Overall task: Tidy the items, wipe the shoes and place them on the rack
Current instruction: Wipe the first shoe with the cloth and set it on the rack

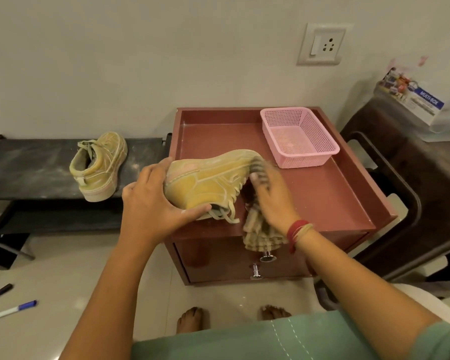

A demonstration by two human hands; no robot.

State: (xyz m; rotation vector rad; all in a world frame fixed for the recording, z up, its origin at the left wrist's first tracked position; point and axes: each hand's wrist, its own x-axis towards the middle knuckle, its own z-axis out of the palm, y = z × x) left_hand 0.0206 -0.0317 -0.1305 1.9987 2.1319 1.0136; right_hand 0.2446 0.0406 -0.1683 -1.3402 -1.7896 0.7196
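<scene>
Against a pale wall stands a reddish-brown counter (348, 193), with a black rack (31, 167) beside it on which a tan shoe (99, 167) is set. Both forearms are reached forward over the counter's front, where a second tan shoe (208, 183) is held tipped on its side by the left hand (151, 201), fingers curled round the heel. A striped cloth (263, 235) is gripped in the blurred right hand (273, 201) and pressed against that shoe's laced side.
</scene>
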